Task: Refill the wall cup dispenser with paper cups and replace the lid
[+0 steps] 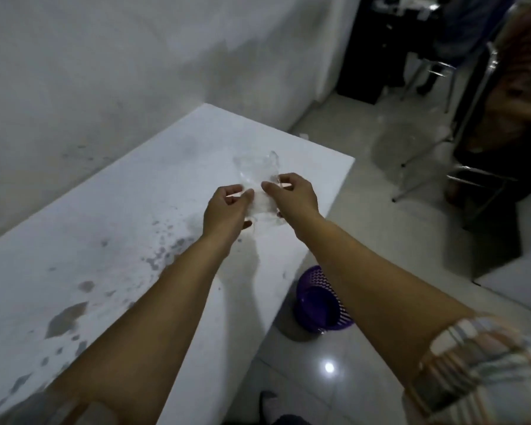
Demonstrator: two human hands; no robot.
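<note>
Holding a clear plastic wrapper (262, 185) between my two hands, I think I am still at the first step: opening the packet, which probably contains the paper cups. My left hand (227, 210) has its fingers curled and pinches the wrapper at its 9 o'clock side. My right hand (292, 196) pinches it at the 3 o'clock side, thumb against the forefinger.

The wrapper is thin, glossy and crumpled, and I cannot see clearly what is inside. The dispenser and its lid are not in view.

Next I must pull the film apart gently, so that the cups do not fall out.

Below is a white table (111, 240), matt, with grey stains. At 5 o'clock a purple plastic basket (319, 299) with a lattice wall stands on the shiny tiled floor.
</note>
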